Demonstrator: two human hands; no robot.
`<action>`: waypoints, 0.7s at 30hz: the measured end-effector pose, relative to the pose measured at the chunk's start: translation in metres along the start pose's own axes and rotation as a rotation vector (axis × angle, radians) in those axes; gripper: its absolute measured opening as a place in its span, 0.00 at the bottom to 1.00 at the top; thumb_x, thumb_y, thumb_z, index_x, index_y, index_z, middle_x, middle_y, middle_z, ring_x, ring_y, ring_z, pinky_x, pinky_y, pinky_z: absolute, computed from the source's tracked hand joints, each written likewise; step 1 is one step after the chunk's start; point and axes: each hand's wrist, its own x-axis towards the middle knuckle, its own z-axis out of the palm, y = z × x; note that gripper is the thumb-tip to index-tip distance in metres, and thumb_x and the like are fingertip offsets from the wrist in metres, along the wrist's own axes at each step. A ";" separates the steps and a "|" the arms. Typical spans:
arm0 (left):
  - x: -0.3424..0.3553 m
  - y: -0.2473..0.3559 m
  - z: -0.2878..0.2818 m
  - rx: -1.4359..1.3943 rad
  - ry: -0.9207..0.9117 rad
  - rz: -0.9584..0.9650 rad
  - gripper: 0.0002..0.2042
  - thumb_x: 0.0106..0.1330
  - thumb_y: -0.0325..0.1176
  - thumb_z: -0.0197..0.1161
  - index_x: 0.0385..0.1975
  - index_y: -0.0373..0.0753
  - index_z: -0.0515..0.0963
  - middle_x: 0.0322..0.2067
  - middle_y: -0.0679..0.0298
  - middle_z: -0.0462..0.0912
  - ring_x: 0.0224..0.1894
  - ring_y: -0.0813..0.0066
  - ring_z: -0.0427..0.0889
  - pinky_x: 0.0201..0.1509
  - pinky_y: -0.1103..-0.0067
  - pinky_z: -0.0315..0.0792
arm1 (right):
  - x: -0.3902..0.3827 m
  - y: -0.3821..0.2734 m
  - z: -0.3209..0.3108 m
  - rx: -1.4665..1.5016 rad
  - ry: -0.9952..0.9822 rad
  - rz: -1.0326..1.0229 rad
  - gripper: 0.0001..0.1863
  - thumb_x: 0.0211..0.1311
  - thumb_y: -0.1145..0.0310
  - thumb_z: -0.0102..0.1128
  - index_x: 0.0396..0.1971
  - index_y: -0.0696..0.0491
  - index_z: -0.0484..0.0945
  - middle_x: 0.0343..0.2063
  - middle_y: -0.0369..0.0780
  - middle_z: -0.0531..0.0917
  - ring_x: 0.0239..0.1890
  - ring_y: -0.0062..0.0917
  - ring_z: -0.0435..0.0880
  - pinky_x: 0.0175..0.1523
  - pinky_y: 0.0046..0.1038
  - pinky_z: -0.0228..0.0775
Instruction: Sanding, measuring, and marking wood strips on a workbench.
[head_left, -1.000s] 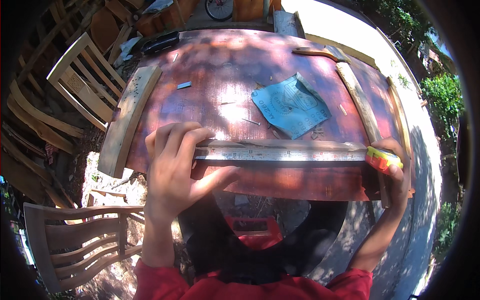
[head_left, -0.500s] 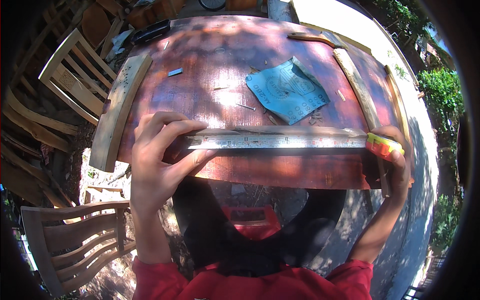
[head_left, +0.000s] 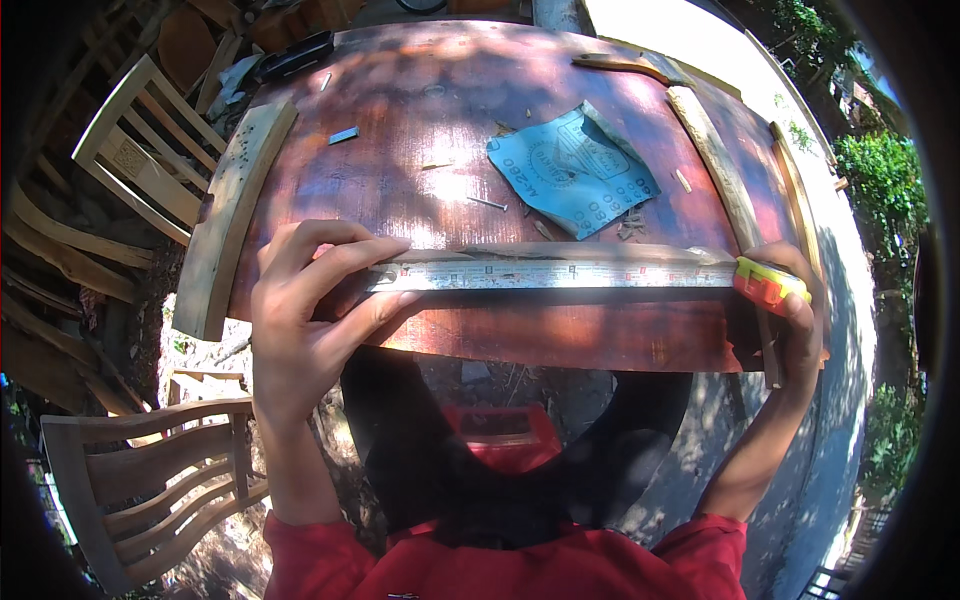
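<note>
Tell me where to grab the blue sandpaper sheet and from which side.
Take the sandpaper by its near-left corner, coming from the person's side. It lies flat on the red tabletop, but its edges look slightly curled, so a corner probably lifts more easily than the middle. That corner lies just beyond the tape measure, with only small wood scraps nearby.

The scene is seen through 1 head-worn fisheye view, aimed steeply down and slightly forward from close above a reddish worktable [head_left: 560, 340]. The near table edge is bowed by the lens. Both forearms are brought in from the lower edge, and wooden chairs [head_left: 140, 490] are caught at the left rim.
</note>
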 end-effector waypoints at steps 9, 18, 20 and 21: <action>-0.001 -0.005 -0.004 0.319 0.138 0.341 0.21 0.50 0.29 0.80 0.48 0.45 0.92 0.40 0.68 0.89 0.45 0.67 0.85 0.53 0.70 0.72 | 0.001 0.004 0.002 0.058 0.028 -0.037 0.40 0.59 0.37 0.65 0.53 0.62 0.83 0.42 0.41 0.87 0.41 0.24 0.86 0.48 0.25 0.76; 0.015 0.015 -0.016 0.458 0.080 0.416 0.22 0.54 0.36 0.80 0.52 0.46 0.91 0.38 0.71 0.87 0.45 0.73 0.86 0.60 0.69 0.66 | 0.001 0.005 0.002 0.169 0.000 -0.015 0.38 0.63 0.41 0.66 0.54 0.64 0.82 0.42 0.44 0.88 0.40 0.26 0.88 0.45 0.28 0.81; 0.022 0.021 -0.009 0.293 0.066 0.410 0.19 0.60 0.35 0.78 0.53 0.46 0.90 0.37 0.71 0.86 0.42 0.72 0.85 0.56 0.69 0.65 | 0.001 0.005 -0.001 0.155 -0.038 -0.023 0.37 0.64 0.42 0.65 0.56 0.64 0.82 0.44 0.44 0.88 0.45 0.28 0.88 0.54 0.31 0.80; 0.025 0.026 -0.003 0.288 0.067 0.413 0.19 0.60 0.35 0.78 0.53 0.46 0.90 0.37 0.71 0.86 0.42 0.72 0.85 0.56 0.69 0.65 | -0.001 0.005 -0.004 0.151 -0.034 -0.022 0.37 0.64 0.42 0.65 0.56 0.64 0.82 0.44 0.44 0.88 0.45 0.28 0.88 0.54 0.31 0.80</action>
